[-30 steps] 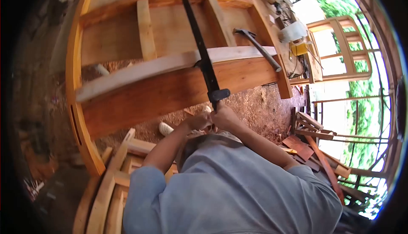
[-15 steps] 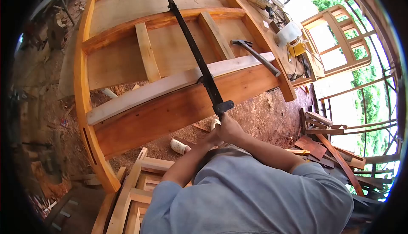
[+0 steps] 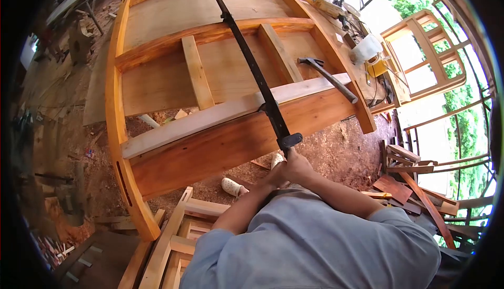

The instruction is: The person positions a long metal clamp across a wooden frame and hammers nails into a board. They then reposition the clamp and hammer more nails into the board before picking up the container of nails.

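A long black bar clamp (image 3: 252,63) lies lengthwise over the orange-brown wooden frame (image 3: 210,152), crossing its pale rail (image 3: 194,121). Just below the clamp's near end, my right hand (image 3: 299,167) is closed around what looks like the clamp's handle, which is mostly hidden. My left hand (image 3: 278,176) is pressed close beside it, its fingers largely covered, and what it holds cannot be made out. A hammer (image 3: 331,78) rests across the pale rail at the frame's right side.
Wooden lattice pieces (image 3: 176,242) stand at the lower left. A white jug (image 3: 366,49) and cables sit on a bench at the right. Scrap wood (image 3: 415,184) is piled at the right. A shoe (image 3: 231,186) shows on the dirt floor.
The whole view has shifted, so the frame, clamp and hands appear slightly farther right and lower. Both hands remain together at the clamp's near end.
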Tool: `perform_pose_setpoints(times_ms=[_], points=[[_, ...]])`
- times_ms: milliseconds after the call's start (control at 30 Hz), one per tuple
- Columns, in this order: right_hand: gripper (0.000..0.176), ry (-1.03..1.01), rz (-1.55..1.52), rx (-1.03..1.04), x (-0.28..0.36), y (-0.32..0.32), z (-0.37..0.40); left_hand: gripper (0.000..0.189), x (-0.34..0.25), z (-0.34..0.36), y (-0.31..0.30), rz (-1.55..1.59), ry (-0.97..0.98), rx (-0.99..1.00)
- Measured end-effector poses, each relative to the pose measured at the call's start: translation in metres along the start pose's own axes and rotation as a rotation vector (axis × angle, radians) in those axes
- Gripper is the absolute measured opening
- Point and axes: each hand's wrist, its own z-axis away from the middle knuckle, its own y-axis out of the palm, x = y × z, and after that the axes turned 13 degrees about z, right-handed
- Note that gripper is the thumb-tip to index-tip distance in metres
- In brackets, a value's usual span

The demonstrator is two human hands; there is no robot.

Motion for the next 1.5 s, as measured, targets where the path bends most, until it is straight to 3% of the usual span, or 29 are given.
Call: perform_pose_setpoints(times_ms=[33, 100, 133, 267, 333, 467, 500, 567, 633, 667, 733, 900, 1000, 1067, 1100, 1267, 1300, 1367, 1500], points=[[0.042, -0.026, -0.003, -0.009, -0.002, 0.000, 0.002, 0.022, -0.036, 0.001, -0.006, 0.055, -0.131, -0.079], [0.042, -0.048, -0.006, -0.007, -0.005, 0.003, 0.004, 0.021, -0.051, -0.004, -0.002, 0.182, -0.122, -0.095], [0.042, -0.035, -0.004, -0.015, -0.005, 0.007, 0.001, 0.021, -0.051, -0.003, 0.002, 0.305, -0.109, -0.118], [0.042, -0.024, -0.028, -0.043, -0.002, 0.006, 0.002, 0.021, -0.030, -0.001, 0.005, 0.279, -0.152, -0.128], [0.043, -0.022, -0.044, -0.039, -0.001, 0.001, 0.007, 0.022, -0.030, 0.001, 0.003, -0.106, -0.089, -0.124], [0.044, 0.015, -0.026, -0.045, -0.008, 0.005, 0.002, 0.023, -0.052, 0.001, -0.006, -0.123, -0.111, -0.053], [0.044, 0.025, -0.029, -0.051, -0.011, 0.004, 0.001, 0.022, -0.057, -0.001, -0.009, -0.163, -0.193, -0.007], [0.045, 0.101, 0.041, 0.104, 0.001, -0.010, 0.005, 0.021, -0.057, -0.001, -0.010, -0.201, -0.288, 0.046], [0.045, 0.113, 0.051, 0.107, 0.003, -0.008, 0.001, 0.019, -0.052, -0.001, -0.009, 0.437, -0.400, -0.012], [0.047, 0.120, 0.070, 0.097, 0.003, -0.007, 0.000, 0.019, -0.051, 0.003, -0.007, 0.434, -0.407, -0.012], [0.047, 0.088, 0.084, 0.045, 0.000, -0.004, 0.000, 0.022, -0.055, 0.005, -0.002, 0.004, -0.031, -0.144], [0.049, 0.079, 0.066, 0.075, 0.004, -0.009, 0.002, 0.029, -0.077, 0.005, -0.009, 0.047, -0.207, -0.067], [0.048, 0.054, 0.029, 0.008, -0.002, 0.001, 0.002, 0.021, -0.070, 0.002, -0.003, 0.143, -0.206, -0.173], [0.047, 0.068, -0.007, 0.001, -0.002, 0.006, 0.003, 0.027, -0.034, 0.007, 0.003, 0.649, -0.189, -0.236], [0.046, 0.082, -0.036, -0.018, -0.002, 0.006, 0.003, 0.027, -0.028, 0.010, 0.005, 0.649, -0.192, -0.236], [0.043, 0.058, -0.042, -0.023, 0.003, -0.004, 0.006, 0.025, -0.065, 0.010, -0.003, -0.090, -0.110, -0.189], [0.042, 0.074, -0.018, 0.016, 0.005, -0.008, 0.005, 0.025, -0.070, 0.007, -0.008, -0.091, -0.108, -0.186], [0.041, 0.072, -0.022, 0.005, 0.003, -0.007, 0.002, 0.025, -0.075, -0.001, -0.021, -0.029, -0.195, 0.015], [0.039, 0.041, -0.067, -0.012, 0.004, -0.012, 0.005, 0.019, -0.076, -0.008, -0.032, 0.081, -0.126, 0.112]])
